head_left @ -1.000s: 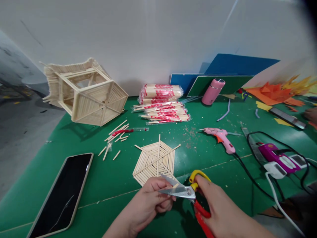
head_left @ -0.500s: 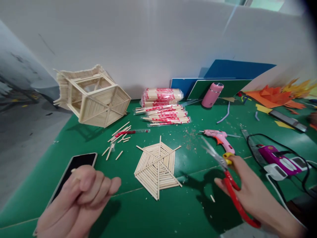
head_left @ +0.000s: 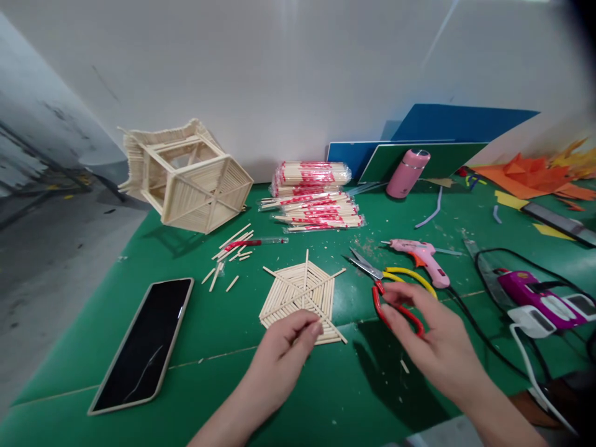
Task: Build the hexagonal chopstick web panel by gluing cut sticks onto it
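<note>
My left hand (head_left: 286,354) is closed in a pinch above the near part of a six-sided panel (head_left: 298,285) of pale wooden sticks, hiding its near left corner. A tiny pale end shows at the fingertips, seemingly a short stick piece. To the right, scissors (head_left: 372,271) with one red and one yellow handle lie on the table, blades apart and pointing left. My right hand (head_left: 423,329) is over the red handle, thumb and forefinger apart; whether it touches the handle is hard to tell.
Cut sticks (head_left: 233,245) lie left of the panel, with a phone (head_left: 144,341) nearer. A stick-built lantern-like frame (head_left: 186,180) stands behind. Wrapped chopsticks (head_left: 316,211) lie at the back. A pink glue gun (head_left: 419,256), a bottle (head_left: 408,174) and a purple power strip (head_left: 535,298) with cables are right.
My left hand has moved right, from over the phone to the panel. The scissors were in my right hand; now they lie on the table with that hand's fingers loosened. The view has shifted slightly.
</note>
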The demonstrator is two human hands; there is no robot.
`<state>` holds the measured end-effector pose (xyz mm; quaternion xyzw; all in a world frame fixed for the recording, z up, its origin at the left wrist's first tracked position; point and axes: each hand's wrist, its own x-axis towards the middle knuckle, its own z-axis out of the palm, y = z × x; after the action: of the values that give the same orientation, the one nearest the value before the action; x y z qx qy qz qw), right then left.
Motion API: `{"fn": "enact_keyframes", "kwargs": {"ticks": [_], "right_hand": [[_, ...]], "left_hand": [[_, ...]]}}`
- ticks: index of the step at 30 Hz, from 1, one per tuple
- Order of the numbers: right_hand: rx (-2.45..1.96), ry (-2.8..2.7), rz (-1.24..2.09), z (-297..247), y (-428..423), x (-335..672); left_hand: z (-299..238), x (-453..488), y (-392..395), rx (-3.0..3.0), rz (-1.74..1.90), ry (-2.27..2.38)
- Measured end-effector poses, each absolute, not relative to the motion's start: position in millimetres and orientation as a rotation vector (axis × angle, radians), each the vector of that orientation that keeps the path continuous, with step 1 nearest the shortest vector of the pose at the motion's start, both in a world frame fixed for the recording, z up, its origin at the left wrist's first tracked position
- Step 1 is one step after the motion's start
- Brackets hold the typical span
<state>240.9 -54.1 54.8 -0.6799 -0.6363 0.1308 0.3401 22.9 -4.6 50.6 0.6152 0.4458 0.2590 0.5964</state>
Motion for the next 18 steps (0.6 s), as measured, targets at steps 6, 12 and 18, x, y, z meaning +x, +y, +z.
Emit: {"fn": "enact_keyframes", "kwargs": {"ticks": [6, 12, 18], "right_hand": [[-1.535, -1.832, 0.805, 54, -50, 205], [-1.461, -1.846, 1.265, 53, -57, 192], [-1.42, -1.814, 1.552, 49, -85, 184]], "left_hand": [[50, 34, -11, 1.818, 0.395, 0.94], [55, 22, -23, 2.262, 0.303, 0.831], [27, 14, -47, 2.705, 0.612, 0.569]]}}
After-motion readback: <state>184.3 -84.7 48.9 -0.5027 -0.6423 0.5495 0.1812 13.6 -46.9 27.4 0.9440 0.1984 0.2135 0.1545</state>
